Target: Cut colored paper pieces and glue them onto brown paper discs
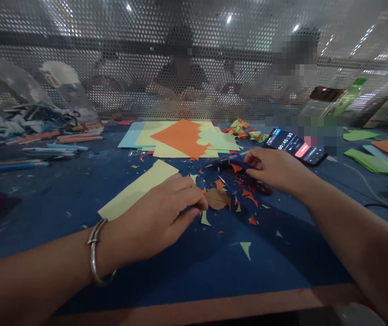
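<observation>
My left hand, a metal bangle at its wrist, is low over the table with fingers curled and thumb near the index finger. Whatever lies between its fingertips is hidden. Right beside them lies a round brown disc. A pale green paper scrap is just below the fingertips. My right hand has its fingers curled at the rear of a dark blue, pointed tool that looks like a glue gun. Orange paper scraps lie scattered below that hand. A pale yellow paper strip lies partly behind my left hand.
Stacked coloured sheets, an orange one uppermost, lie at the back. A phone showing a timer is behind my right hand. Pens and a bottle stand left. A perforated metal screen closes the back; people show through it.
</observation>
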`<action>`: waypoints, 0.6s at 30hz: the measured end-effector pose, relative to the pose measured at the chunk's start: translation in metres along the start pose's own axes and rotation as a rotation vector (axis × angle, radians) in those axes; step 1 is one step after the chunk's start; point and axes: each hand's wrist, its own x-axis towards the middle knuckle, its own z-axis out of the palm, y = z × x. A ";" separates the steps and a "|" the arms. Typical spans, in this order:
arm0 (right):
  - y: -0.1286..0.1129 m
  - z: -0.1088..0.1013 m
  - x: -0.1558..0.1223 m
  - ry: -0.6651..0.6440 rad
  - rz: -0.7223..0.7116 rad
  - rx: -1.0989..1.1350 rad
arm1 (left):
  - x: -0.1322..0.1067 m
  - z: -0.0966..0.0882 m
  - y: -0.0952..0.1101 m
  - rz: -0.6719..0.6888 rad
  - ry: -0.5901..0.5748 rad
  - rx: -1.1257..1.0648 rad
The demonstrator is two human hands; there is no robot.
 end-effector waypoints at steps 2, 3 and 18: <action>-0.002 0.001 0.001 0.011 0.003 0.009 | -0.001 0.000 -0.001 0.001 -0.007 -0.013; -0.002 0.001 0.001 0.017 0.008 0.012 | -0.001 0.000 -0.001 -0.003 -0.009 -0.018; -0.020 -0.004 -0.006 0.140 0.009 0.041 | 0.002 -0.004 0.003 -0.011 -0.076 -0.045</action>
